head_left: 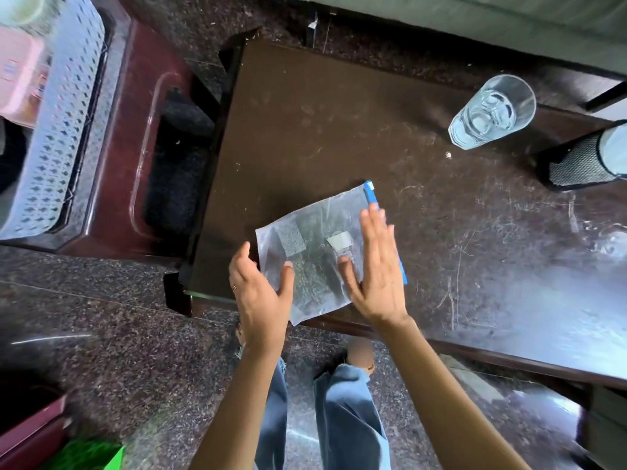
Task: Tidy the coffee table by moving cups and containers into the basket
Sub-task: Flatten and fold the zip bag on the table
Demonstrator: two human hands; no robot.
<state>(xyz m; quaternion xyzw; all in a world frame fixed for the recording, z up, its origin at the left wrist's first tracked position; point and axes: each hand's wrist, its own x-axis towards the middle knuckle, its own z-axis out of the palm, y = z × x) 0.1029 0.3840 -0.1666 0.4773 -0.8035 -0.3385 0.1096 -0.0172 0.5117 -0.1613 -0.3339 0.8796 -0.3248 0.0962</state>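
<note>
A clear zip pouch [312,245] with a blue slider strip lies flat near the front edge of the dark coffee table [356,123]. My left hand [261,293] is at its left lower corner, thumb on top of the plastic and fingers straight beside it. My right hand [376,266] lies flat over its right side, fingers straight, covering part of the blue strip. A clear drinking glass [492,111] stands at the table's far right. The perforated white basket [57,130] sits at the far left on a maroon stool [135,137].
A black mesh holder [576,164] with something pale in it stands at the table's right edge. A pink item [17,72] lies in the basket. A green sofa edge [475,15] runs along the top. The speckled floor and a green object [88,456] are below left.
</note>
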